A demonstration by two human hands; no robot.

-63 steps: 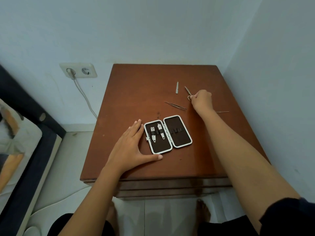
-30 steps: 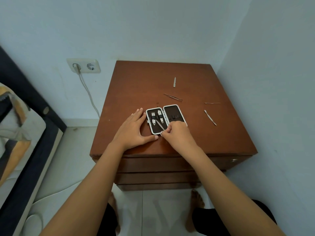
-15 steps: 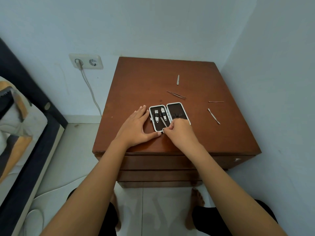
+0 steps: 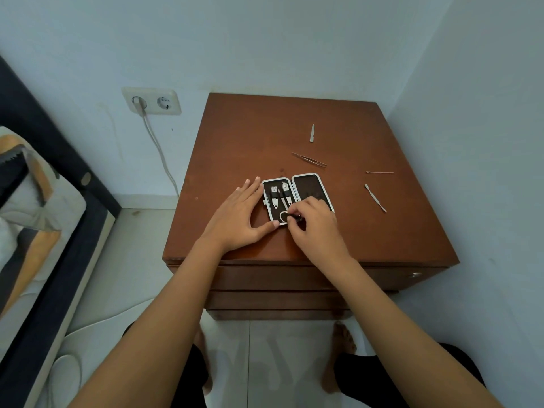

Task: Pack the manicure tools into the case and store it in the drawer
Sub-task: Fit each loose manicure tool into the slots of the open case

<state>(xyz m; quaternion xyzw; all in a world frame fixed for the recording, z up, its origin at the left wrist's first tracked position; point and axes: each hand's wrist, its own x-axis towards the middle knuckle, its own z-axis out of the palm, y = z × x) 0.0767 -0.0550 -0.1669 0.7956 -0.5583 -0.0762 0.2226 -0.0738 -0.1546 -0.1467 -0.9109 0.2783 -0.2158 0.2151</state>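
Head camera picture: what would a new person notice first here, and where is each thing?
First, the open manicure case near the front of the brown nightstand, with the left hand flat beside it and the right hand fitting small scissors into its left half. Next, four loose metal tools lie behind and to the right, such as the tweezers.

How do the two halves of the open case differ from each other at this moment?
The left half holds metal tools under its strap, while the right half shows none that I can see. The left hand rests flat beside the left half; the right hand covers the near part of the right half and pinches scissors lying in the left half. Both have dark lining and a white rim.
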